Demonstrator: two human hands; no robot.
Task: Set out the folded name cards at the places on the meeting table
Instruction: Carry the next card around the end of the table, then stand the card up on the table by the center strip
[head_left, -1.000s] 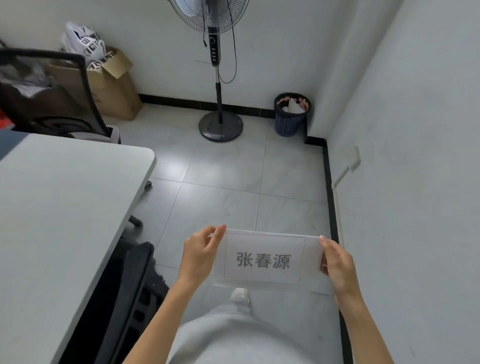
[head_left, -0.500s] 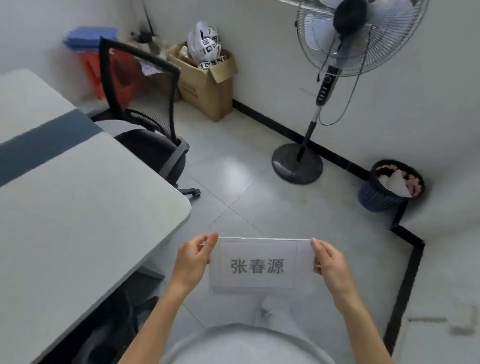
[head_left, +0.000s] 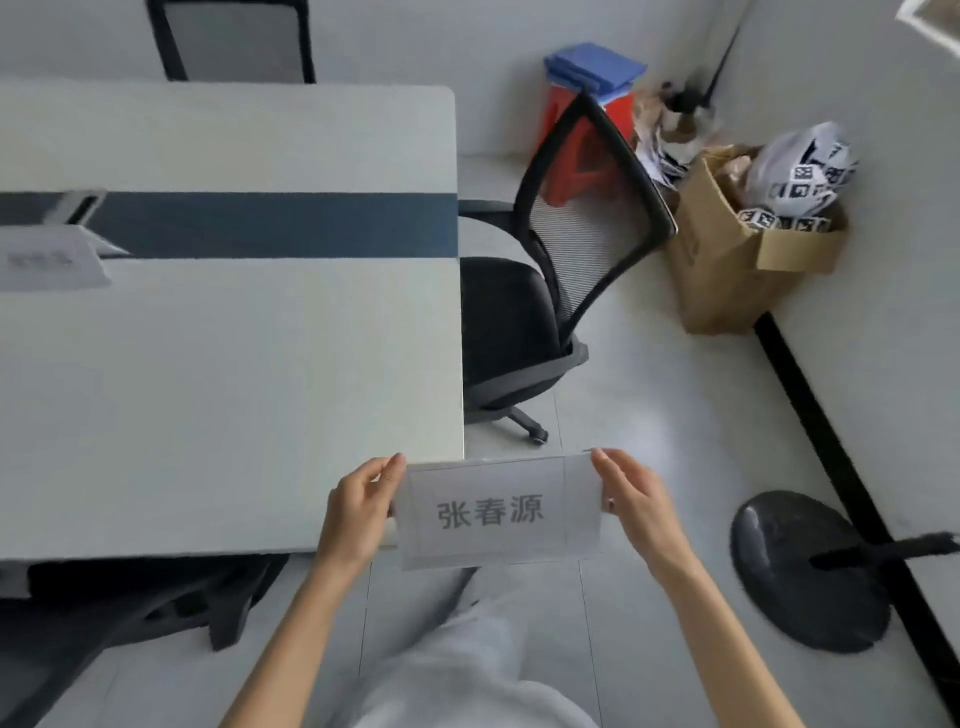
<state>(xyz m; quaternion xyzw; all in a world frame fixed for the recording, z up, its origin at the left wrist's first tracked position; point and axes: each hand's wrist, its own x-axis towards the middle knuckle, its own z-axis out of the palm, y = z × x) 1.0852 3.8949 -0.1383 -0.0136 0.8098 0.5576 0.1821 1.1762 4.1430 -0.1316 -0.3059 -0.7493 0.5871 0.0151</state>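
A person holds a name card (head_left: 498, 512) out in front of the body, over the near right corner of the table (head_left: 234, 374) and the grey tiled floor (head_left: 649, 415) beside it. The card is a flat white rectangle of paper with three grey printed characters inside a faint ruled frame, its face turned up toward the camera. The left hand (head_left: 358, 512) pinches the card's left edge, thumb on the near face and fingers curled behind; the right hand (head_left: 636, 501) pinches the right edge in the same way. The card touches neither table nor floor.

The table top is smooth, pale grey and matte, with a rounded corner and a dark blue-grey band (head_left: 270, 224) running across its middle. On the far left of the top stands another card (head_left: 49, 262), white and blurred, its print unreadable.

At the table's right end sits a black office chair (head_left: 571, 249) with a curved mesh back, padded seat and castor foot. Behind it are a red plastic stool (head_left: 576, 150) under a blue stack (head_left: 595, 67), and an open brown cardboard box (head_left: 737, 265) holding a crumpled white bag (head_left: 802, 171) printed with black square markers. A round black fan base (head_left: 800, 571) rests on the floor near the right wall.
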